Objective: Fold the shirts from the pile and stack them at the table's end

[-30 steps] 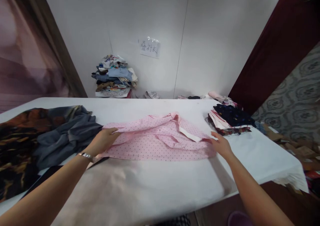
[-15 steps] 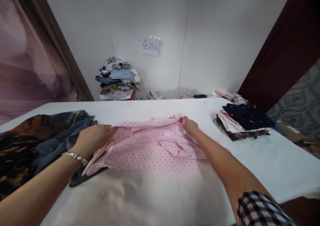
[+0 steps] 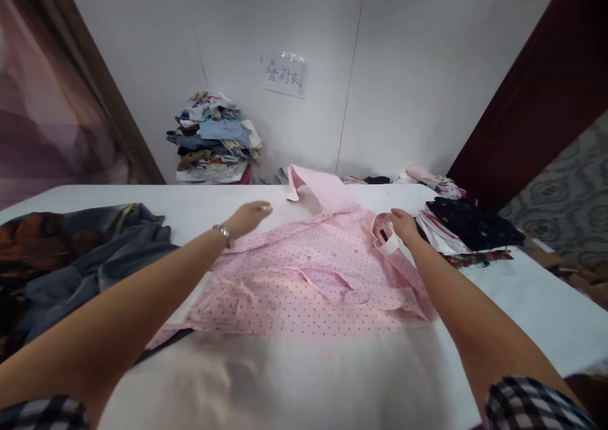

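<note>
A pink dotted shirt [image 3: 304, 271] lies spread across the white table [image 3: 513, 303]. My left hand [image 3: 247, 218] reaches out over the shirt's far left part, palm down and fingers stretched, holding nothing. Just beyond it, one sleeve [image 3: 304, 186] of the shirt stands lifted off the table. My right hand [image 3: 403, 226] grips the shirt's white-lined cuff [image 3: 387, 241] at the far right edge of the garment.
A heap of grey and dark patterned clothes [image 3: 80, 252] lies on the table's left. A stack of folded garments [image 3: 470, 230] sits at the right. More clothes [image 3: 213, 139] are piled against the wall under a paper sign [image 3: 285, 75].
My left hand let go of the shirt's left side and swung forward; a sleeve now flies up at the back. My right hand moved right, pulling the cuff outward.
</note>
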The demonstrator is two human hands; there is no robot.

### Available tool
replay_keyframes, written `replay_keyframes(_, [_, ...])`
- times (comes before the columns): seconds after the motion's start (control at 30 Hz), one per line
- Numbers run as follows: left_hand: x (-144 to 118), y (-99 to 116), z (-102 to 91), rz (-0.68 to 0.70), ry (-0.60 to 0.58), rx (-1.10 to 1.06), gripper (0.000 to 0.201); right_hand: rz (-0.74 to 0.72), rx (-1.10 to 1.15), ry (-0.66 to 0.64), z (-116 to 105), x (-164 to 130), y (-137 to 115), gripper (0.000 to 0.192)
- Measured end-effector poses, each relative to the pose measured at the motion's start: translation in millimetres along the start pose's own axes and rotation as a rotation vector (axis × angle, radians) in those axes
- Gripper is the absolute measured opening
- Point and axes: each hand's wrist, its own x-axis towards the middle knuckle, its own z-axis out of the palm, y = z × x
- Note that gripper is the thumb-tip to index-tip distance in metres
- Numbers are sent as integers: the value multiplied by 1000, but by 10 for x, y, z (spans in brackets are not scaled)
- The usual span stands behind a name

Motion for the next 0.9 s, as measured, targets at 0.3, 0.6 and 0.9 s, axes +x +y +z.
replay_keyframes(0.3, [-1115, -301, 374, 75, -357, 317, 65, -305, -325, -318, -375, -921, -41, 65])
replay_keyframes(0.6, [-1227, -125, 301, 165, -203, 407, 42, 91, -327, 76, -875, -605, 591, 62])
replay_keyframes(0.9, [-1652, -197, 236, 282, -68, 489, 37, -288, -94, -402, -593, -1391, 478, 50])
